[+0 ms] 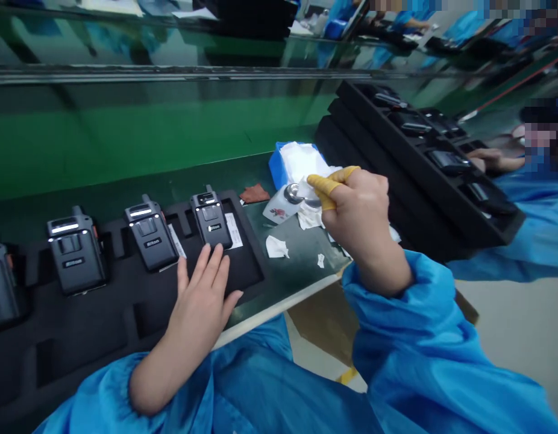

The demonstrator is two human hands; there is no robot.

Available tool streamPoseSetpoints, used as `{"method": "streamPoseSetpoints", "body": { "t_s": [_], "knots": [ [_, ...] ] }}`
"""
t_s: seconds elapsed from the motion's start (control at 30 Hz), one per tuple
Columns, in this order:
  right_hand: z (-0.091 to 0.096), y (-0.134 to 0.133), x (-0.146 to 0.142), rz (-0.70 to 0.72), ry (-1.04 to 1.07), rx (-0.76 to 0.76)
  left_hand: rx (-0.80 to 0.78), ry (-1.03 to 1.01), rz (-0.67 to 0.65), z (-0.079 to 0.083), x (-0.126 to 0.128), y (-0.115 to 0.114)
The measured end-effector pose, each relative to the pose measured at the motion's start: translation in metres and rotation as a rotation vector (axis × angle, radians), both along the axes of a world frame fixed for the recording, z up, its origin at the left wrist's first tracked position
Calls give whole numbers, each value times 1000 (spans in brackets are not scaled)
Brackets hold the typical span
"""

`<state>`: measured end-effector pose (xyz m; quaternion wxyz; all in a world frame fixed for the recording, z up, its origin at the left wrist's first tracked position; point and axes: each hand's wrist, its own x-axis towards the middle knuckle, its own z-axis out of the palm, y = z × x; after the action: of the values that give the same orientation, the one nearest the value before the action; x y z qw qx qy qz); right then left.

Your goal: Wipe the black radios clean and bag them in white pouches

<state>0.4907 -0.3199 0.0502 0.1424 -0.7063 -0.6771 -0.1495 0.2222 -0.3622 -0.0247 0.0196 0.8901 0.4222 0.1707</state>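
My left hand (204, 295) lies flat with its fingers spread on the black foam tray (102, 331). Its fingertips touch the lower end of a two-way radio (211, 220) in the tray's right end. More radios, among them one in the middle (152, 232) and one farther left (75, 253), rest in the tray's slots. Yellow covers wrap fingers of my right hand (358, 208), which pinches a small white wipe (302, 189) over the metal top of a white bottle (279, 208) printed with a red flower. The hand hides part of the wipe.
Behind the bottle stands a blue box of white wipes (301, 160). A brown cloth (254, 193) and white scraps (276, 247) lie on the green bench. At right, stacked black foam trays (396, 163) hold more radios, with another person's hand (491, 160) beside them.
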Motion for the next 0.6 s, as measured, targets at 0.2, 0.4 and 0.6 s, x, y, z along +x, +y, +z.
{"method": "streamPoseSetpoints", "body": {
  "t_s": [0.2,0.4,0.6],
  "knots": [
    [-20,13,7,63,-99,-34,-18,-32,5,-9,3,1],
    [-11,19,-6,143,-153,131,-54,-36,4,-6,3,2],
    [-36,55,-78,463,-150,207,-88,-111,7,-5,3,4]
  ]
}}
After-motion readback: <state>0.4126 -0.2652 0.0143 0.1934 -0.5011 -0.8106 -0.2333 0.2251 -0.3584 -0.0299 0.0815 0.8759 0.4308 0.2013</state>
